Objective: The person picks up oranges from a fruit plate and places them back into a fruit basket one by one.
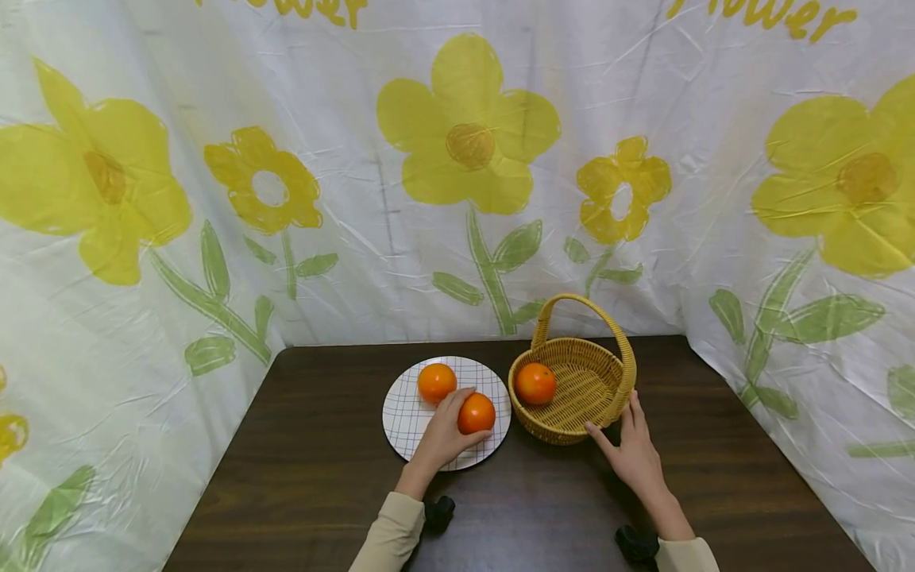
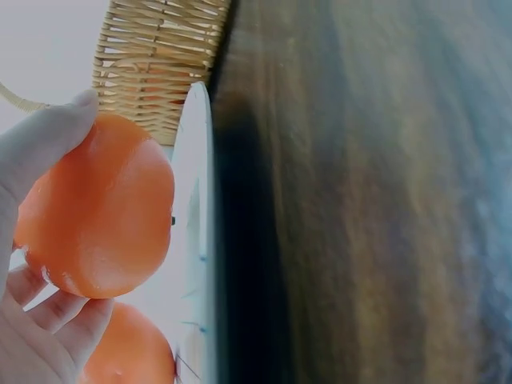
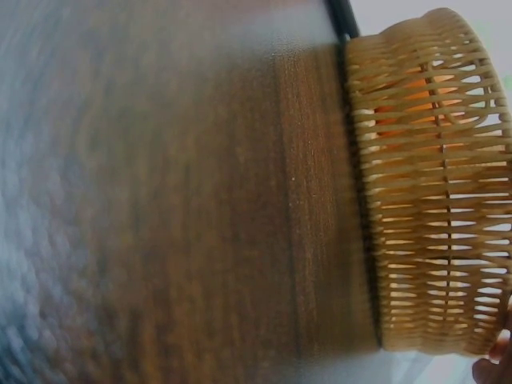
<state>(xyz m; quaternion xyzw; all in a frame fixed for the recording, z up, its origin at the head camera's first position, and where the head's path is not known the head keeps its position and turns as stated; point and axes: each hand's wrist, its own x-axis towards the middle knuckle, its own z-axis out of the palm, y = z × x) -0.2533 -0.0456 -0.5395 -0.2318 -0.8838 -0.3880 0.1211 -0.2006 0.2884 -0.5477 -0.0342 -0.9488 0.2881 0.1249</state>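
Two sleeves (image 1: 389, 534), left hand (image 1: 445, 433) gripping one of three fruits (image 1: 477, 414), right hand (image 1: 633, 454) spread against one basket (image 1: 582, 388), one plate (image 1: 402, 423), two cropped "Flower" words (image 1: 795, 17)

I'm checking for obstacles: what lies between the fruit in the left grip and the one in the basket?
The head view shows the right edge of the plate, then the left wall of the basket.

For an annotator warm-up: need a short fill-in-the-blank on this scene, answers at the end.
1. The left hand grips an orange fruit over the round, grid-patterned ____.
2. In the head view, ____ orange fruits show in all.
3. The right hand is at the side of the wicker ____.
4. The white backdrop bears large flowers with ____ petals.

Missing words: plate; three; basket; yellow.
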